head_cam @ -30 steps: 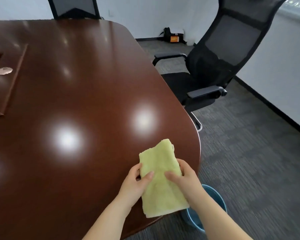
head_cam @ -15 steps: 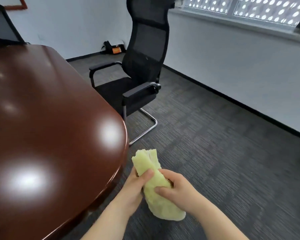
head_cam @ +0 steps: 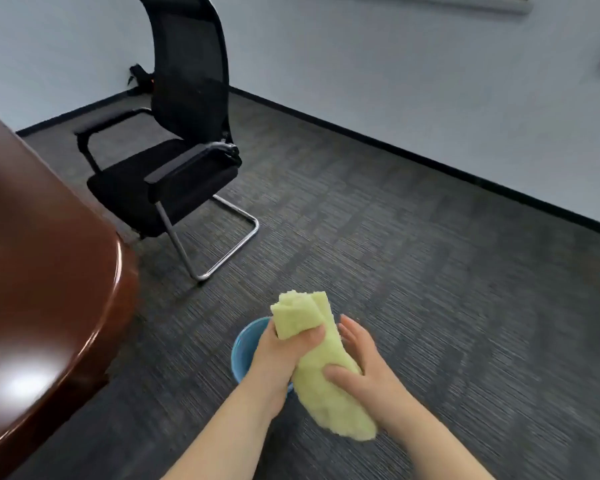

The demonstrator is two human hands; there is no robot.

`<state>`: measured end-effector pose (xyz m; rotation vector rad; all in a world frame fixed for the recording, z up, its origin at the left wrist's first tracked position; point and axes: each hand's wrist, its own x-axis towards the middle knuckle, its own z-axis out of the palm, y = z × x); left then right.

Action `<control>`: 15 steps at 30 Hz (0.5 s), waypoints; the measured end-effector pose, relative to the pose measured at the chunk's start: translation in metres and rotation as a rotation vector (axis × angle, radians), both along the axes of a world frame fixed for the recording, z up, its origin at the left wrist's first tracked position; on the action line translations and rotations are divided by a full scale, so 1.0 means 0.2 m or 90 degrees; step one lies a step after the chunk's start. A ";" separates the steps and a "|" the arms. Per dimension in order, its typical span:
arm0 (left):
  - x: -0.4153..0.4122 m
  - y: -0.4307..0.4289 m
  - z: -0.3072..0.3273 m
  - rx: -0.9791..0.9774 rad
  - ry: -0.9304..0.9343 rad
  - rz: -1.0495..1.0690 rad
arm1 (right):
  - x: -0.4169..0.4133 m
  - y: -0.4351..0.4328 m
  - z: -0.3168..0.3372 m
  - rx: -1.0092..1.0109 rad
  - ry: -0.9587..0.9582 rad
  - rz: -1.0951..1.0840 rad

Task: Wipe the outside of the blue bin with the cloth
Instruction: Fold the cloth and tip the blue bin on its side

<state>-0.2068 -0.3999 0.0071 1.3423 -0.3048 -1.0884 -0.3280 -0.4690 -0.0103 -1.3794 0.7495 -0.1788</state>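
A pale green cloth (head_cam: 321, 368) is rolled up between both hands, held in the air above the floor. My left hand (head_cam: 284, 355) wraps around its upper part. My right hand (head_cam: 359, 370) holds its middle from the right side, thumb on top. Below and behind my left hand stands the blue bin (head_cam: 245, 348) on the carpet. Only the left part of its rim and wall shows; my hands and the cloth cover the remainder.
A glossy dark brown table (head_cam: 42, 289) fills the left side, its rounded edge close to the bin. A black mesh chair (head_cam: 174, 161) on a chrome sled frame stands behind. Grey carpet stretches right to the white wall (head_cam: 430, 74).
The cloth went from lying flat on the table to being rolled in both hands over the floor. The view swung right and down, and the bin now shows under my hands.
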 end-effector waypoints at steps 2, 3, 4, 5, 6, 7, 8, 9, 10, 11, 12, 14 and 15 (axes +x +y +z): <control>0.00 -0.06 -0.05 0.034 -0.029 -0.021 | -0.01 -0.07 -0.06 0.137 -0.014 0.069; 0.01 -0.09 -0.10 0.056 -0.043 -0.021 | -0.01 -0.09 -0.11 0.175 -0.011 0.076; 0.01 -0.12 -0.15 0.080 -0.049 -0.024 | -0.01 -0.11 -0.18 0.194 -0.001 0.069; 0.02 -0.14 -0.21 0.102 -0.044 -0.030 | -0.01 -0.12 -0.25 0.208 0.009 0.053; 0.04 -0.17 -0.28 0.117 -0.032 -0.037 | -0.01 -0.13 -0.33 0.218 0.022 0.036; 0.06 -0.20 -0.36 0.125 -0.023 -0.043 | -0.01 -0.14 -0.42 0.227 0.032 0.023; 0.09 -0.22 -0.45 0.137 -0.018 -0.048 | -0.01 -0.15 -0.50 0.240 0.037 0.017; 0.11 -0.24 -0.55 0.150 -0.008 -0.053 | 0.00 -0.15 -0.59 0.259 0.039 0.014; 0.13 -0.25 -0.65 0.157 0.008 -0.058 | 0.00 -0.16 -0.69 0.279 0.038 0.008; 0.14 -0.26 -0.76 0.155 0.029 -0.060 | 0.01 -0.16 -0.78 0.296 0.038 -0.005; 0.15 -0.27 -0.88 0.150 0.048 -0.059 | 0.02 -0.17 -0.88 0.306 0.042 -0.021; 0.17 -0.28 -1.10 0.143 0.066 -0.072 | 0.05 -0.17 -1.08 0.305 0.049 -0.053; 0.19 -0.29 -1.21 0.144 0.065 -0.085 | 0.06 -0.18 -1.19 0.295 0.053 -0.065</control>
